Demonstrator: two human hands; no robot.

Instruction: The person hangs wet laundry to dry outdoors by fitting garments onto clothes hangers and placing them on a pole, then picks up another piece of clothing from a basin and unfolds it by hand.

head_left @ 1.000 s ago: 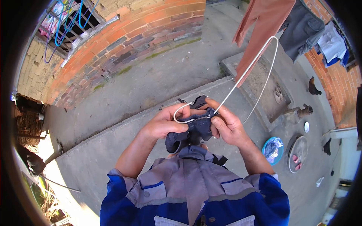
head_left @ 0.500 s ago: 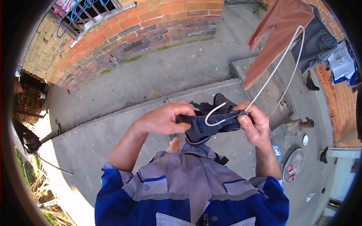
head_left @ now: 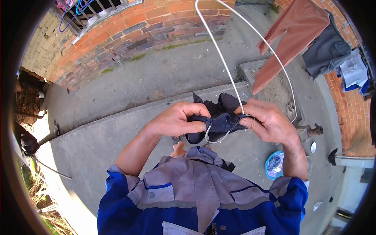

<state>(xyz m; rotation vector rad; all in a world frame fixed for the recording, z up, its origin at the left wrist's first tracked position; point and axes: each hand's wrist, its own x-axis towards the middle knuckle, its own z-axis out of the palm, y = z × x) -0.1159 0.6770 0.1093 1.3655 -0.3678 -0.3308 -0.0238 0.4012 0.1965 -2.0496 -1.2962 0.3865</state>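
A dark garment (head_left: 222, 123) hangs bunched in front of my body, its waistband stretched between both hands. My left hand (head_left: 182, 119) pinches the left end of the band between thumb and fingers. On the other side, my right hand (head_left: 265, 119) grips the band's right end. A white wire hanger (head_left: 224, 58) rises from beside my right fingers in a long loop toward the top of the view. Its small curved hook end shows below the band, near my left thumb. Where the wire passes through the cloth is hidden.
Reddish trousers (head_left: 291, 31) and dark trousers (head_left: 327, 49) hang at the upper right. A blue basin (head_left: 268, 166) with cloth stands on the concrete right of me. A brick wall (head_left: 156, 27) with a barred window is ahead. A low concrete edge crosses the ground.
The hanger's long loop has swung from the right toward the upper middle. Its hook end has shifted below the band. My left hand has moved slightly right, and my right hand has also moved right.
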